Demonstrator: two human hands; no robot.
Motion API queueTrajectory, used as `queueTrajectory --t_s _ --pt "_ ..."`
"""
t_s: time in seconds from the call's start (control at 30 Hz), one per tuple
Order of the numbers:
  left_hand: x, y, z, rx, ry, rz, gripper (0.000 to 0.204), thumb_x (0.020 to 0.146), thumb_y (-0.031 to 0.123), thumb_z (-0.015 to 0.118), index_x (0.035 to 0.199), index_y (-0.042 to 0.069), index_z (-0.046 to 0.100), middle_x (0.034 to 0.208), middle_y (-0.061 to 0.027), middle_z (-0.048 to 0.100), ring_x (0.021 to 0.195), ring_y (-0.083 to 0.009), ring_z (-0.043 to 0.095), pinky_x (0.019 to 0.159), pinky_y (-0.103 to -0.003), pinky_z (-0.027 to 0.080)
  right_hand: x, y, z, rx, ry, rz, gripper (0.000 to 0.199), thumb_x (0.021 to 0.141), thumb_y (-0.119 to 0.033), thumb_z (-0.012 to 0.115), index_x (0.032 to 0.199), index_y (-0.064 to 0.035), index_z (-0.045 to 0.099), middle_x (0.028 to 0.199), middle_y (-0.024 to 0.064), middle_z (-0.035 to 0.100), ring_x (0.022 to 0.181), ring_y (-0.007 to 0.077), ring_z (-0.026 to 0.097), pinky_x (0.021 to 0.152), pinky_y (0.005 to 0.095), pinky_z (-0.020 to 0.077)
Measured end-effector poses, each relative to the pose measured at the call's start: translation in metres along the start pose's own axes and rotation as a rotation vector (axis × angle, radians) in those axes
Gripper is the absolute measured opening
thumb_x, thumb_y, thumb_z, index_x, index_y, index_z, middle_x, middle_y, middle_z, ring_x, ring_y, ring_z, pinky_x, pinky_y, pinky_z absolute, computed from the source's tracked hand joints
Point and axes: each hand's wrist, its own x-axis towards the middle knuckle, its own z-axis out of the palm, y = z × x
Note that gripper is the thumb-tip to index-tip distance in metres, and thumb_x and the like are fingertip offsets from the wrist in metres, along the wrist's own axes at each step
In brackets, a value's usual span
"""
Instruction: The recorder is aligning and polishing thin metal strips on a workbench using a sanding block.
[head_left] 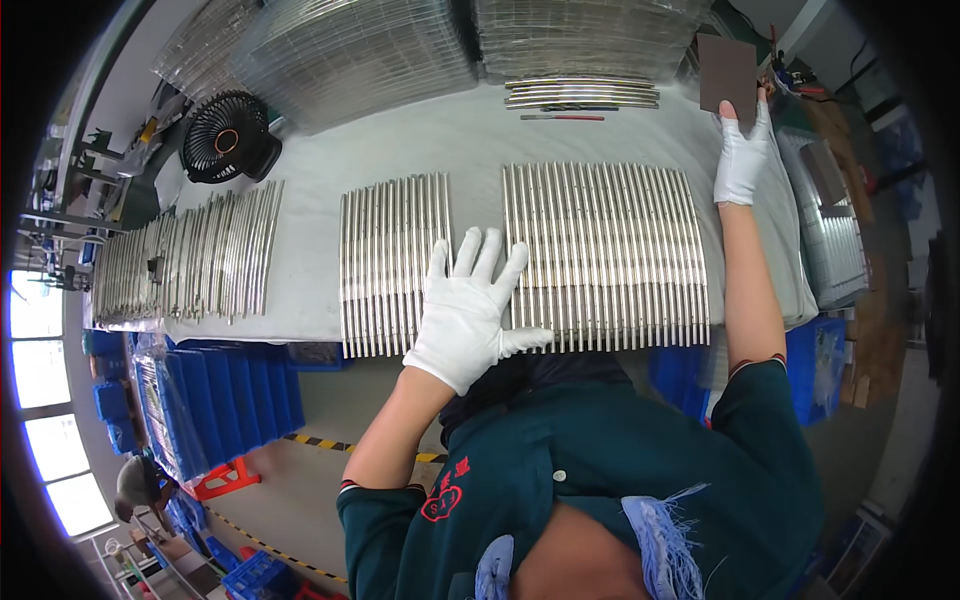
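Observation:
My left hand, in a white glove, lies with fingers spread over the inner edges of two rows of shiny metal rods. The narrower row of rods is on its left, and the wider row of rods on its right. Both rows lie side by side on the pale cloth-covered table, their near ends by the front edge. At the far right, my gloved right hand is raised with the arm stretched out. Between its thumb and fingers it grips a flat brown rectangular sheet, which looks like sandpaper.
A looser row of rods lies at the left, behind it a black fan. Clear plastic-wrapped stacks line the back. Several rods and a thin red-ended tool lie before them. Blue bins stand below the table.

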Motion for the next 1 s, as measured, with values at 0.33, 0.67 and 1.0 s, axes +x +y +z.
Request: queueTrajectory --t_s 0.33,0.67,1.0 --pt "0.013 0.005 0.012 0.014 0.091 -0.036 0.117 0.071 0.081 0.056 0.144 -0.008 0.038 0.144 -0.028 0.046 0.141 -0.0395 0.038 0.116 -0.059 0.019 -0.048 -0.085 0.02 0.01 -1.157 0.044 0.062 0.087 -0.005 0.073 0.145 -0.0101 0.051 0.14 0.0054 0.059 0.12 0.0118 0.056 0.105 0.0264 0.0411" --pt "0.015 0.001 0.009 -0.022 0.102 -0.01 0.114 0.069 0.079 0.06 0.142 -0.006 0.041 0.141 -0.0267 0.048 0.138 -0.0389 0.041 0.115 -0.061 0.021 -0.052 -0.094 0.031 -0.098 -1.15 -0.153 0.061 0.085 -0.012 0.074 0.142 -0.026 0.055 0.118 0.0136 0.07 0.096 0.0293 0.07 0.085 0.0328 0.0539" --pt "0.012 -0.004 0.015 -0.028 0.116 0.013 0.114 0.07 0.079 0.06 0.143 -0.006 0.041 0.142 -0.0274 0.048 0.139 -0.0378 0.041 0.116 -0.06 0.02 -0.066 -0.12 0.073 -0.243 -1.297 -0.48 0.058 0.086 -0.01 0.071 0.138 -0.0295 0.057 0.118 0.0114 0.07 0.099 0.0299 0.069 0.086 0.0372 0.0554"
